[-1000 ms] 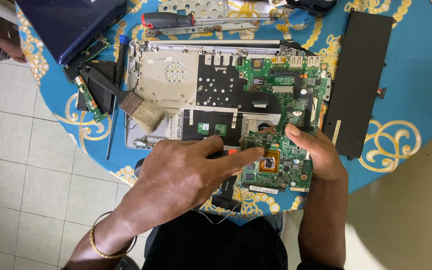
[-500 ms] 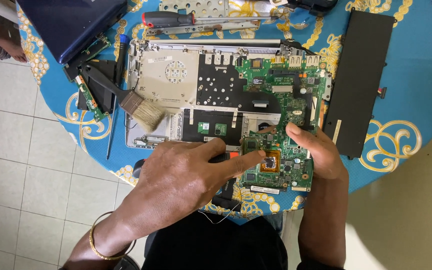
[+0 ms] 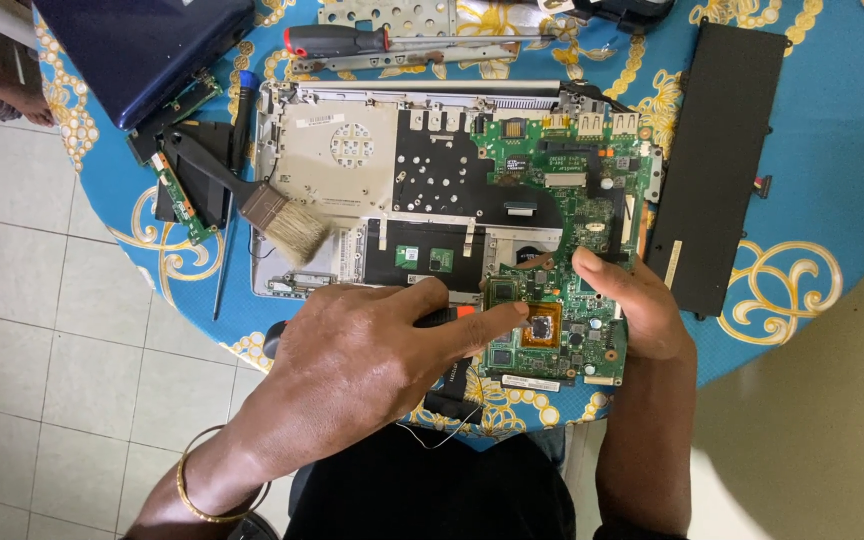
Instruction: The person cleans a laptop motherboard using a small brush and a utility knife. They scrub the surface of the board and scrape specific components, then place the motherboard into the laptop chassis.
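**Even daylight, sharp focus across the bench**

Soft, bright daylight fills the scene from overhead, with no harsh glare. The blue patterned bench (image 3: 822,170) and the green circuit board (image 3: 572,200) look crisp and richly coloured. The left hand (image 3: 372,350) casts only a faint, diffuse shadow beneath it. The tiled floor (image 3: 42,340) looks pale and slightly washed out. Edges bend mildly, as a wide lens does. No motion blur shows.

Round table (image 3: 832,150) in front of me, covered in a blue cloth (image 3: 812,280) with yellow and white swirl motifs. Left of it I see the floor (image 3: 42,350): pale square tiles, grey grout lines. To my right the ground (image 3: 812,450) is plain beige-olive (surface unclear). Soft, even daylight, faint shadows.
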